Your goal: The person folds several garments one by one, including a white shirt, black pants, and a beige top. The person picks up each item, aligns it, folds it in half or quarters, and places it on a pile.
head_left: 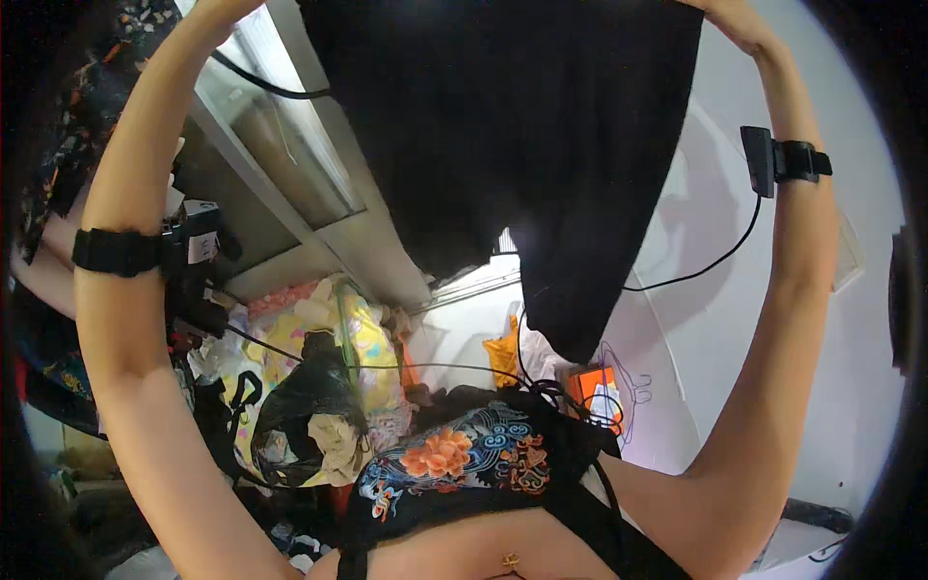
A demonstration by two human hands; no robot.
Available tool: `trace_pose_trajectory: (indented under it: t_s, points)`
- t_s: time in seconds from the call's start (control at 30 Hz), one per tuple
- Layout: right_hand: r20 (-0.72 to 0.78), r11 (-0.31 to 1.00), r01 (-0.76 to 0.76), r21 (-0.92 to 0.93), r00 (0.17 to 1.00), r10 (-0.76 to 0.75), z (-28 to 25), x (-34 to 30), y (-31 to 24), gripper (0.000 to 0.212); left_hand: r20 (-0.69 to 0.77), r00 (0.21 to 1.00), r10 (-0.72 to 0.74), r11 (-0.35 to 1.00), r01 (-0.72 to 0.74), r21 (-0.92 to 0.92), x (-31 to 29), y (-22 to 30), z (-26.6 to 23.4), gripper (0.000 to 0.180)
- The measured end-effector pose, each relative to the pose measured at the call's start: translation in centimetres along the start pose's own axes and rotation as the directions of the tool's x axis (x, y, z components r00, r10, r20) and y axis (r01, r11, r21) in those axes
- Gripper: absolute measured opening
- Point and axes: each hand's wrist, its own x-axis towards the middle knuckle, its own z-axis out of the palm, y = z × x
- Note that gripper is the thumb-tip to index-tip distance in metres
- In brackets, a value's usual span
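Observation:
Both my arms are raised, and black pants [522, 126] hang spread out between them. The two legs part low in the middle, and the right leg reaches farther down. My left hand [230, 8] is at the upper left, mostly cut off by the picture's edge, with its fingers out of sight. At the upper right, my right hand [732, 17] meets the top corner of the cloth, its fingertips beyond the edge. The pants' upper end is also outside the picture, but their width suggests a hold on both sides.
A black plastic bag [307, 411] lies on yellow patterned cloth [372, 338] at the lower left. Purple hangers [633, 387] and an orange box [590, 385] stand near the white wall [730, 319]. Cables [710, 263] run from the wrist devices. A sliding door frame [280, 198] is at left.

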Motion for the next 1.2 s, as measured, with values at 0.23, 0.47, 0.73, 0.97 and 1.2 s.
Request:
trace_pose_trajectory:
  t_s: [0.23,0.47,0.73,0.97,1.2]
  points:
    - [-0.049,0.991,0.026,0.128,0.999,-0.020,1.8,0.9,1.0,0.056,0.180,0.970,-0.161,0.982,0.176,-0.067,3.3,-2.1,0.3,0.045]
    - [0.035,0.948,0.121,0.293,0.990,-0.137,4.0,2.3,1.8,0.046,0.041,0.998,-0.049,0.992,0.054,-0.115,1.0,-2.8,0.3,0.048]
    - [-0.144,0.738,0.163,0.655,0.986,-0.089,8.4,2.2,-3.0,0.040,-0.043,0.982,0.186,0.937,-0.190,-0.294,2.2,-8.0,9.3,0.063]
    - [-0.072,0.189,0.327,0.926,0.644,-0.762,24.4,-6.7,-29.3,0.029,0.139,0.974,0.179,0.946,-0.131,-0.298,-15.1,-14.3,10.9,0.063]
    - [-0.111,-0.037,0.365,0.930,0.185,-0.976,28.7,-17.0,-23.5,0.025,0.167,0.983,-0.070,0.904,0.133,-0.405,-27.4,-17.5,9.5,0.060]
